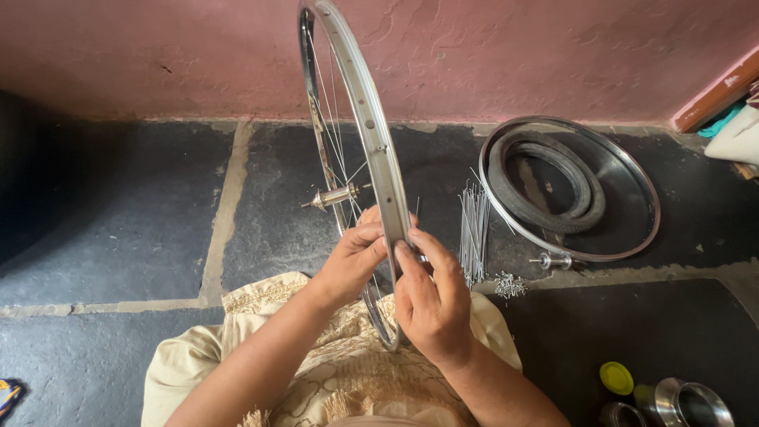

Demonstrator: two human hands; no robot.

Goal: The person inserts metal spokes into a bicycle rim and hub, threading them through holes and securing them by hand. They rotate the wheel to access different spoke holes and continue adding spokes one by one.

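Note:
A silver bicycle wheel rim [365, 111] stands upright on edge in front of me, with thin spokes running to a metal hub [332, 196] at its middle. My left hand [353, 258] grips the rim's lower part from the left side. My right hand [431, 299] holds the same stretch of rim from the right, fingertips pressed against its outer face. The rim's bottom rests on my lap, over cream embroidered cloth [332, 364].
A second bare rim [642, 178] lies flat on the dark stone floor at right, with a rubber strip [589, 194] coiled inside. A bundle of loose spokes [473, 229], a pile of nipples [510, 285] and a spare hub [553, 259] lie between. Metal cups [688, 403] and a yellow lid [616, 377] sit at lower right. A pink wall stands behind.

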